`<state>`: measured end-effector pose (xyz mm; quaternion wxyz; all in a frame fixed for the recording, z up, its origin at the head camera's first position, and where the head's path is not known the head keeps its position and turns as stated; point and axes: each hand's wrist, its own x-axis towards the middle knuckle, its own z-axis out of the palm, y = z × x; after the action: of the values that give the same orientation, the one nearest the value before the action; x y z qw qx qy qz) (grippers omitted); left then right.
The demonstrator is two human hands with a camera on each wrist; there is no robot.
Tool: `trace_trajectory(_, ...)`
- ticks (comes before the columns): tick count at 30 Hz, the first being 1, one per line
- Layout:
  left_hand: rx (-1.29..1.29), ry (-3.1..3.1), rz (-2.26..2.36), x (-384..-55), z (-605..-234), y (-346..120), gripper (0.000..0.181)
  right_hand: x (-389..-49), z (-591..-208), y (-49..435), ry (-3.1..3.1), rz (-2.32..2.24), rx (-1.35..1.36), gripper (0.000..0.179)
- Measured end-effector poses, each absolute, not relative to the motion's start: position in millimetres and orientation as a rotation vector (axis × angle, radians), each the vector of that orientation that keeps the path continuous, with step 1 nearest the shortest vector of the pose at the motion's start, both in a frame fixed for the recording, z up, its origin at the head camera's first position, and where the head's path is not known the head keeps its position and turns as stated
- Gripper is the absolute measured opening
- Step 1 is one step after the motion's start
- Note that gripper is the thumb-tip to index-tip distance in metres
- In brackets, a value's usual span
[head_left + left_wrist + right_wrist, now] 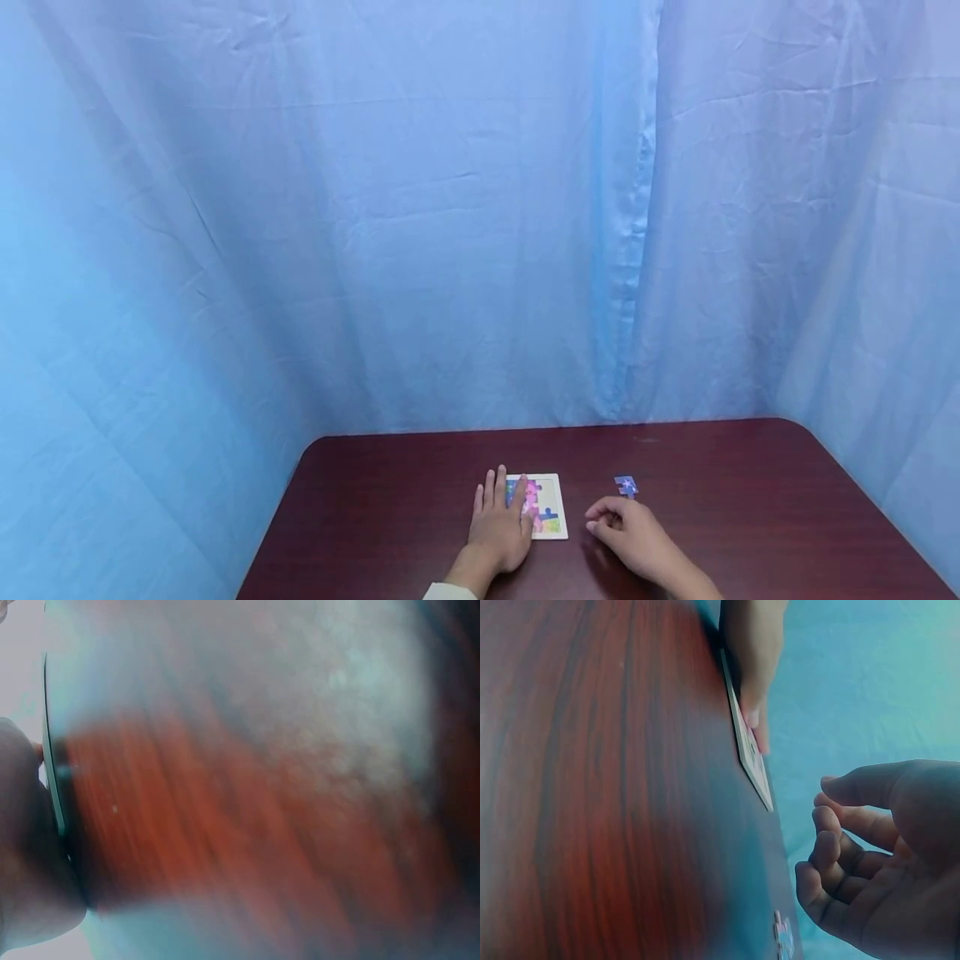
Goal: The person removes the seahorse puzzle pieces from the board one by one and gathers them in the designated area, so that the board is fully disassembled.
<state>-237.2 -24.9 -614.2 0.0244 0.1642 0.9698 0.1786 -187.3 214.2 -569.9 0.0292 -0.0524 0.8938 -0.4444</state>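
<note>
My left hand (497,532) rests with fingers stretched over the left part of a jigsaw puzzle board (563,505) with a white rim. Pink, blue and green pieces show in the board beside the thumb, along with a pale bare area at its upper right; the left side lies under the fingers. To the right of the board, my right hand (636,533) hovers above the table, its fingers loosely bent and holding nothing, as the right wrist view also shows. A loose blue puzzle piece (626,485) with a pinkish star lies just beyond the right hand.
The dark red wood-grain table (390,500) has rounded far corners. Light blue curtains (450,250) hang behind it and on both sides. The left wrist view is mostly blurred table surface.
</note>
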Motion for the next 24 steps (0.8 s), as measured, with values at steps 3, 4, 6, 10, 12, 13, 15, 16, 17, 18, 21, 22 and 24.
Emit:
trace_trajectory(3, 0.508, 2.999, 0.540, -235.9, -608.2, -24.7, 0.059, -189.0, -572.0, 208.1, 2.742, -1.383, -0.205, 0.012)
trace_trajectory(4, 0.506, 2.999, 0.545, -235.7, -607.4, -24.2, 0.059, -189.3, -572.9, 206.0, 2.743, -1.384, -0.227, 0.012)
trace_trajectory(6, 0.502, 3.005, 0.545, -235.6, -608.2, -23.7, 0.059, -189.9, -574.3, 201.8, 2.746, -1.382, -0.269, 0.012)
trace_trajectory(10, 0.494, 3.003, 0.521, -236.0, -607.0, -22.5, 0.059, -191.9, -576.5, 192.4, 2.771, -1.369, -0.342, 0.012)
trace_trajectory(12, 0.494, 3.000, 0.500, -236.0, -604.8, -22.4, 0.059, -194.4, -577.5, 187.8, 2.779, -1.355, -0.355, 0.013)
trace_trajectory(13, 0.495, 2.993, 0.490, -235.1, -601.5, -22.4, 0.059, -195.7, -578.0, 185.5, 2.785, -1.348, -0.359, 0.014)
trace_trajectory(15, 0.500, 2.994, 0.487, -233.9, -598.5, -22.9, 0.059, -198.8, -578.7, 181.8, 2.786, -1.335, -0.365, 0.017)
trace_trajectory(16, 0.501, 2.996, 0.488, -233.9, -598.8, -23.1, 0.059, -200.3, -579.0, 180.0, 2.783, -1.331, -0.365, 0.018)
trace_trajectory(17, 0.501, 2.996, 0.491, -233.8, -599.0, -23.3, 0.059, -201.8, -579.5, 178.3, 2.784, -1.320, -0.364, 0.020)
trace_trajectory(18, 0.505, 2.999, 0.496, -233.6, -599.2, -23.6, 0.058, -203.1, -580.1, 176.9, 2.777, -1.315, -0.367, 0.022)
trace_trajectory(21, 0.503, 2.994, 0.536, -232.8, -600.5, -24.1, 0.058, -206.9, -582.1, 173.3, 2.760, -1.296, -0.387, 0.029)
trace_trajectory(22, 0.504, 2.994, 0.544, -232.4, -601.2, -24.2, 0.058, -208.3, -583.1, 172.3, 2.755, -1.290, -0.397, 0.030)
trace_trajectory(24, 0.515, 2.997, 0.565, -232.1, -602.1, -24.3, 0.057, -210.9, -585.3, 170.4, 2.758, -1.278, -0.413, 0.032)
